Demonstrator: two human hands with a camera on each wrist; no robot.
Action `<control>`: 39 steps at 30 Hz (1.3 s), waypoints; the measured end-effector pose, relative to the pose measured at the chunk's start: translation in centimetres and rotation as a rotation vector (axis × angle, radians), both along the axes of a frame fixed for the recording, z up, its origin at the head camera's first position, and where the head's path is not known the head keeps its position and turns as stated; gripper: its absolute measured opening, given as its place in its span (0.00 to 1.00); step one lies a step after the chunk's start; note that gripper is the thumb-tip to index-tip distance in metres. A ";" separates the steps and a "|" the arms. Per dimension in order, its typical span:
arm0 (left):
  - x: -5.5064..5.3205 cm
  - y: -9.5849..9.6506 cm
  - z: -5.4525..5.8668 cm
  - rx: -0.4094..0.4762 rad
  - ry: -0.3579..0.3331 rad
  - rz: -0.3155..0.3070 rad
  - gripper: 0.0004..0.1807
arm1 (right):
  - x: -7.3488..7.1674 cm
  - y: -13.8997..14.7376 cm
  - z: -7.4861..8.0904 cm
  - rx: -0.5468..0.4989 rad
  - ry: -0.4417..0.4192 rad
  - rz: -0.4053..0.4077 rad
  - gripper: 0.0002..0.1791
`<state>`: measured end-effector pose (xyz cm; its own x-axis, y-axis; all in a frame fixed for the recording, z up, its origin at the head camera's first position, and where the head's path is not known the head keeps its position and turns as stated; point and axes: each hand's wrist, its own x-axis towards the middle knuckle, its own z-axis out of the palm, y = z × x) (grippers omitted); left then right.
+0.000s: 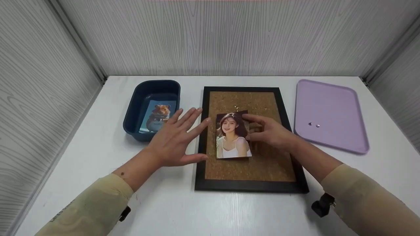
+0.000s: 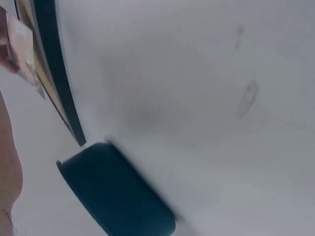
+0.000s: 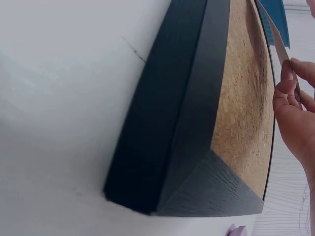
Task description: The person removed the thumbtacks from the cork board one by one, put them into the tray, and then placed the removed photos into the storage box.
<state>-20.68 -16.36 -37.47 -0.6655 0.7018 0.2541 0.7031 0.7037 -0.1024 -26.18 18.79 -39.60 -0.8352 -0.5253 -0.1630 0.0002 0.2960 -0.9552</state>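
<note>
My right hand (image 1: 272, 131) pinches the right edge of a photo (image 1: 231, 141) of a person in a white top. The photo is over the left-middle part of a black-framed cork board (image 1: 274, 167). In the right wrist view, the pinched photo (image 3: 277, 39) is tilted up from the cork. My left hand (image 1: 174, 141) has its fingers spread and holds nothing. It hovers around the board's left edge, beside a dark blue bin (image 1: 135, 109). Small shiny bits (image 1: 236, 107) show on the cork just above the photo; their kind is hard to make out.
Inside the blue bin lies a hamster picture (image 1: 159, 116). To the right of the board, a purple tray (image 1: 331, 105) carries two small shiny round pieces (image 1: 314, 125). Wood-patterned panels (image 1: 229, 39) enclose the white table (image 1: 95, 157) at the back and sides.
</note>
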 end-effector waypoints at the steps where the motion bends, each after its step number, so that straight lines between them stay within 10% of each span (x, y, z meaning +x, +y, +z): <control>1: -0.1 -0.3 0.2 0.011 0.001 0.012 0.56 | 0.0 0.0 0.1 -0.003 -0.001 -0.006 0.43; 14: -1.5 -5.5 2.2 0.125 -0.065 0.206 0.59 | -0.4 -0.1 1.4 0.063 0.035 -0.025 0.42; 39: -2.3 -13.2 1.2 0.146 -0.338 0.497 0.64 | -1.2 -1.5 3.8 0.050 0.066 -0.024 0.42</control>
